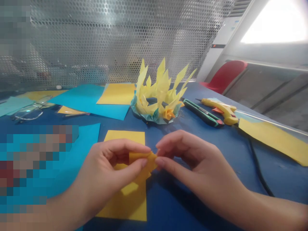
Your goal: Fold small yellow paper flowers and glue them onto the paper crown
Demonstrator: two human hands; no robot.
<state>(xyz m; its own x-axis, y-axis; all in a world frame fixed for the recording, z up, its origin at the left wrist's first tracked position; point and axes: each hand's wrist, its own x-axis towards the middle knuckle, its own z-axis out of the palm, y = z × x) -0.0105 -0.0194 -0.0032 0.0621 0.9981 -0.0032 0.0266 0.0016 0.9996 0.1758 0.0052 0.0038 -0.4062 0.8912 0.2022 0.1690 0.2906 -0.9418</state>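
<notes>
A small folded piece of orange-yellow paper (151, 164) is held up in the middle of the view. My left hand (108, 170) pinches it between thumb and forefinger from the left. At its right tip, the thumb and fingertips of my right hand (194, 160) close on the edge. Below the hands lies a flat yellow paper sheet (130, 205) on the blue table. Just beyond them stands a paper crown (160, 99) with pale yellow spikes, a light blue ruffled base and an orange paper flower (169, 113) at its front.
Right of the crown lie a green utility knife (201, 111), a yellow glue gun (223, 112) with a black cord (258, 166), and a yellow paper strip (271, 138). Blue sheets (91, 99) and glasses (30, 113) are at left. A perforated metal panel (120, 38) rises behind.
</notes>
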